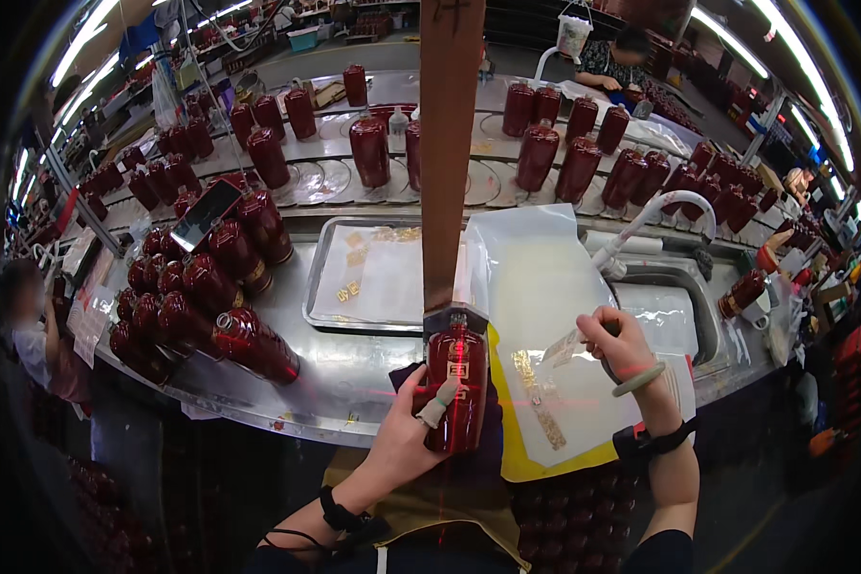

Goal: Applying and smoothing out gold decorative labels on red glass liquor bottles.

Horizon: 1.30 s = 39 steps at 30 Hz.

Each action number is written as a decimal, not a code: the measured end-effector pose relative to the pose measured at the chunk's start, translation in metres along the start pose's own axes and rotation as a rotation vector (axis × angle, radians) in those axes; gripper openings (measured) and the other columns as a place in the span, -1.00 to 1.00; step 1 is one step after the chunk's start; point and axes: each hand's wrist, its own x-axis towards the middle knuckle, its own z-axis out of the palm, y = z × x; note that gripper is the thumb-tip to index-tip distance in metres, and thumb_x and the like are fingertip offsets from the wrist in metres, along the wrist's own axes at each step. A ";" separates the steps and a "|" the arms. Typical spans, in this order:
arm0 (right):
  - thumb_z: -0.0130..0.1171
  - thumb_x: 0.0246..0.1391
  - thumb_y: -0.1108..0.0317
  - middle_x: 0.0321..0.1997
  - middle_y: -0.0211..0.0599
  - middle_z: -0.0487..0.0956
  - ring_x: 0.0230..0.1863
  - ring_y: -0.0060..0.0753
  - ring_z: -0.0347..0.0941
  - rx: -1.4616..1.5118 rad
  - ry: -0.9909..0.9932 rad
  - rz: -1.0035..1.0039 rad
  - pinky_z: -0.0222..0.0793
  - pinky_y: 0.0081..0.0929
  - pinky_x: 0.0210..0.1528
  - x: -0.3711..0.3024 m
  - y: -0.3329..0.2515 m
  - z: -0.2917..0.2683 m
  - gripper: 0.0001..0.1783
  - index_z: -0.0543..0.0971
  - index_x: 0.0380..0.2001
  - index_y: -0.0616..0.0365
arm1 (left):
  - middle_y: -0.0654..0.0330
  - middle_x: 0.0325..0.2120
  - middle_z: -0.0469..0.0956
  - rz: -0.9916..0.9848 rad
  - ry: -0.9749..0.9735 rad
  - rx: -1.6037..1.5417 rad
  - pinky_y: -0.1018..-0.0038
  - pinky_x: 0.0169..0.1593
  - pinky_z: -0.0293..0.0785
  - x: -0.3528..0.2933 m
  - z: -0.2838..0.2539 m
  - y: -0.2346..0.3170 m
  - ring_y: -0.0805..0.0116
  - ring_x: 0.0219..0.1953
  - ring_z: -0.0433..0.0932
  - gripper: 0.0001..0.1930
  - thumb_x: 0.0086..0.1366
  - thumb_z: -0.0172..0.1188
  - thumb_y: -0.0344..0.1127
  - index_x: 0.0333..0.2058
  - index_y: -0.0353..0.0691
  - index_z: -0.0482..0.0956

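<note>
My left hand (411, 426) is wrapped round a dark red glass bottle (457, 364) with gold lettering on its front. A pale finger cot covers one of its fingertips, which touches the glass. The bottle stands upright at the foot of a brown post. To the right, my right hand (624, 349) pinches a small translucent strip (562, 348). That hand is raised over a white sheet (584, 421) lying on a yellow board (512, 445). Gold decals (538, 397) lie in a line on the sheet, left of the right hand.
The brown post (447, 153) rises in front of me. Red bottles (187, 320) crowd the left, with a phone (206, 214) resting on some. Behind the post is a metal tray (320, 287) of decals. A sink (698, 325) with a white tap (665, 203) is right; a conveyor (320, 182) carries bottles behind.
</note>
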 end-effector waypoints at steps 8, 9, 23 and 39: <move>0.31 0.28 0.23 -0.49 -0.46 0.59 -0.47 -0.73 0.41 0.064 -0.089 0.010 0.28 -0.67 -0.40 -0.028 -0.011 0.035 -0.69 0.53 -0.48 0.17 | -0.23 0.47 0.04 -0.049 -0.038 -0.150 0.18 0.30 0.45 -0.017 -0.001 -0.007 -0.15 0.22 0.47 0.05 -0.09 0.65 -0.34 0.43 0.01 0.34; 0.30 0.28 0.26 -0.49 -0.45 0.59 -0.46 -0.72 0.41 0.057 -0.085 0.020 0.29 -0.66 -0.39 -0.033 -0.017 0.039 -0.69 0.52 -0.49 0.18 | -0.21 0.48 0.05 -0.042 -0.049 -0.164 0.20 0.31 0.43 -0.019 -0.002 -0.007 -0.13 0.28 0.42 0.10 -0.11 0.68 -0.27 0.44 -0.05 0.29; 0.24 0.33 0.26 -0.43 -0.55 0.48 -0.41 -0.77 0.30 0.063 -0.299 -0.095 0.21 -0.68 -0.34 -0.043 -0.049 0.079 -0.71 0.47 -0.45 0.15 | -0.15 0.39 0.29 0.023 0.019 -0.423 0.21 0.46 0.18 0.008 -0.042 -0.020 0.01 0.42 0.31 -0.05 0.22 0.47 -0.18 0.44 -0.41 0.12; 0.37 0.27 0.19 -0.50 -0.65 0.43 -0.42 -0.85 0.26 0.183 -0.376 -0.147 0.15 -0.72 -0.38 -0.074 -0.068 0.108 -0.65 0.50 -0.47 0.13 | 0.29 -0.11 0.62 -0.289 -0.249 -1.102 0.50 0.12 0.50 0.028 -0.062 0.001 0.53 -0.03 0.58 -0.59 0.49 0.20 -0.40 0.27 -0.25 0.48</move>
